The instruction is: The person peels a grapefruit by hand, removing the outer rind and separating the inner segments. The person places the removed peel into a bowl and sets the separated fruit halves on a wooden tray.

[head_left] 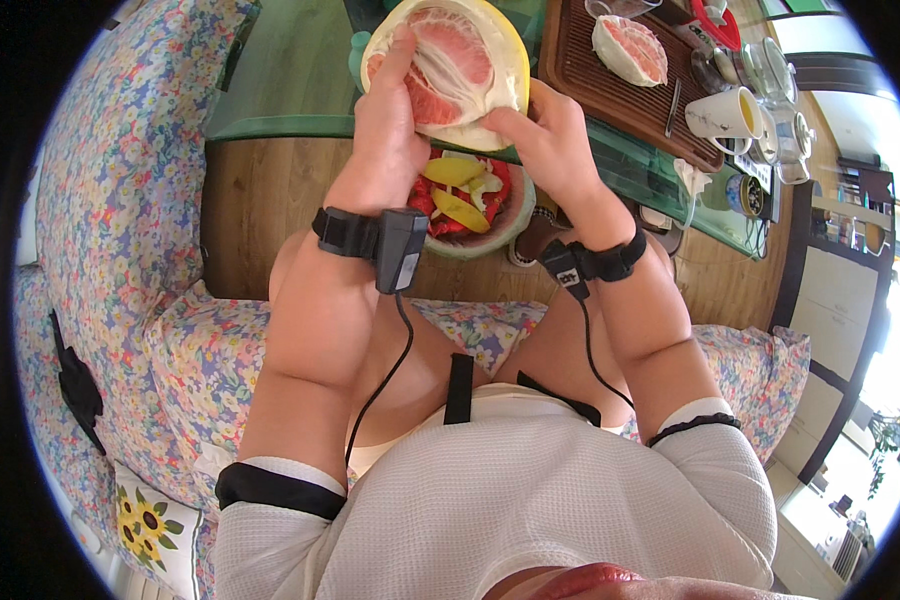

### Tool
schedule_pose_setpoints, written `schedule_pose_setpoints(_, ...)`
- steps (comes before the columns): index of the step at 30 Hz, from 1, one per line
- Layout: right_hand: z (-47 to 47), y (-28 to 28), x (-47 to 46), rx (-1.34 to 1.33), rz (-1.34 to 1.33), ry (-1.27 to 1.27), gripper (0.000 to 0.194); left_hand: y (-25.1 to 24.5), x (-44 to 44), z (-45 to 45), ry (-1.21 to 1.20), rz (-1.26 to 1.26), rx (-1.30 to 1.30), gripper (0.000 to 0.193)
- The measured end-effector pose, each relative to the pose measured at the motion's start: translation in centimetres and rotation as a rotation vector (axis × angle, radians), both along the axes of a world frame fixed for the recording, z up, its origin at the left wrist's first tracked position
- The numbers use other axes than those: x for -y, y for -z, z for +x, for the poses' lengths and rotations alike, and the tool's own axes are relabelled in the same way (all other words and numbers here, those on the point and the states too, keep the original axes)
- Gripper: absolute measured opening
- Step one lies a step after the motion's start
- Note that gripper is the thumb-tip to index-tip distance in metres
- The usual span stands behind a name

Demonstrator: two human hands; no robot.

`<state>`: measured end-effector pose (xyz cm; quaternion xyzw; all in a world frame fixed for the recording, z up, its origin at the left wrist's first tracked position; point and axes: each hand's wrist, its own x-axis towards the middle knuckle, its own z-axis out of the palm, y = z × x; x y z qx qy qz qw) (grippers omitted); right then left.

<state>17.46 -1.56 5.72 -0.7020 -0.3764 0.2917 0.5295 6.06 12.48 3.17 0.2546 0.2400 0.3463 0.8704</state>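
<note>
A large piece of pomelo (450, 71), with thick white pith, yellow rind and pink-red flesh, is held up at the near edge of the glass table. My left hand (394, 101) grips its left side, the thumb lying over the flesh. At its lower right, my right hand (544, 135) pinches the pith with the thumb, the fingers behind the rind. Below the fruit, on the floor, a round bin (523, 217) holds yellow rind pieces (461, 210) and red wrappers. On a ribbed brown tray (570, 82) at the right lies a peeled pomelo piece (630, 51).
The glass tabletop's edge (285, 127) runs under the hands. A knife or similar metal utensil (673, 109), a white mug (724, 120) and glass jars (769, 71) stand or lie at the right. A flowered sofa (120, 180) curves along the left. Cords hang from both wrist straps.
</note>
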Motion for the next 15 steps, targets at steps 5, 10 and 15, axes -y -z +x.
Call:
schedule_pose_setpoints(5,1.3,0.4,0.0,-0.046,-0.066,0.009,0.033,0.3,0.5,0.4,-0.007,-0.055,-0.021,0.062)
schedule_pose_setpoints(10,1.1,0.5,-0.1,0.135,-0.025,0.011,0.059,-0.4,0.5,0.3,-0.12,0.147,-0.176,0.063)
schedule_pose_setpoints(15,1.8,0.1,-0.4,0.405,0.109,-0.082,0.111,-1.1,-0.9,-0.6,0.016,0.491,-0.524,0.074)
